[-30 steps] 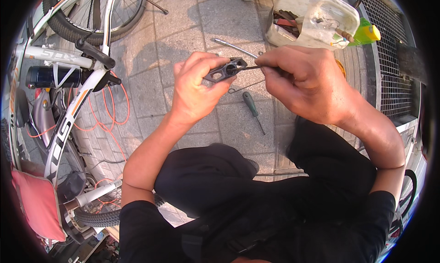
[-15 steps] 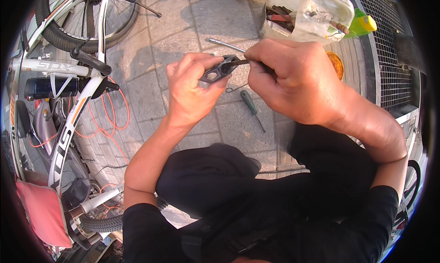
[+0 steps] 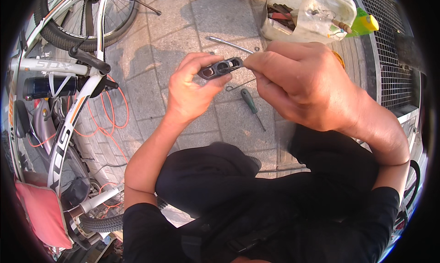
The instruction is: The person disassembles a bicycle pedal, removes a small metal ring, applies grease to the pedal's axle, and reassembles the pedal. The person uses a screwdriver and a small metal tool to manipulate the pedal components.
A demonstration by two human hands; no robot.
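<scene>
My left hand (image 3: 190, 86) grips a black part with several openings (image 3: 223, 68), which looks like a bicycle pedal, between thumb and fingers. It is held up over the paving. Close to the part's right end, my right hand (image 3: 305, 82) is closed in a pinch. What its fingers hold, if anything, is hidden. Beneath the hands a silver metal rod (image 3: 229, 44) lies on the ground, its right end covered by my right hand. A thin bent wire (image 3: 241, 84) and a green-handled screwdriver (image 3: 250, 102) lie nearer to me.
A white bicycle frame (image 3: 68, 130) and a wheel (image 3: 123, 27) fill the left side, with orange cord (image 3: 110, 130) beside them. At the far right stand a cut-open white plastic container (image 3: 279, 33) with tools inside and a green bottle with a yellow cap (image 3: 366, 23). Metal grating (image 3: 396, 79) borders the right.
My right hand has drawn slightly right, and the dark thin strip between it and the black part no longer shows. My left hand has tilted the part so its openings face up.
</scene>
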